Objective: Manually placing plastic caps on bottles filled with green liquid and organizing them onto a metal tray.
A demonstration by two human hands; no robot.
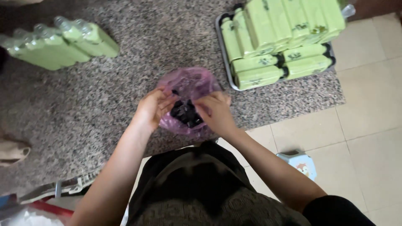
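Speckled mat (83, 109), pink bag (188, 83) between left hand (151, 108) and right hand (215, 112), each grip pinching its rim

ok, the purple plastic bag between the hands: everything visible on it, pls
The purple bag is thin, translucent, crinkled plastic film, pink-violet. It sits on the speckled grey surface, mouth open upward. Inside lies a cluster of small black pieces, possibly caps; too small to tell. The left hand grips the left side of the rim, the right hand the right side, spreading the opening. The far side bulges up toward a tray of light green bottles without clearly touching it.
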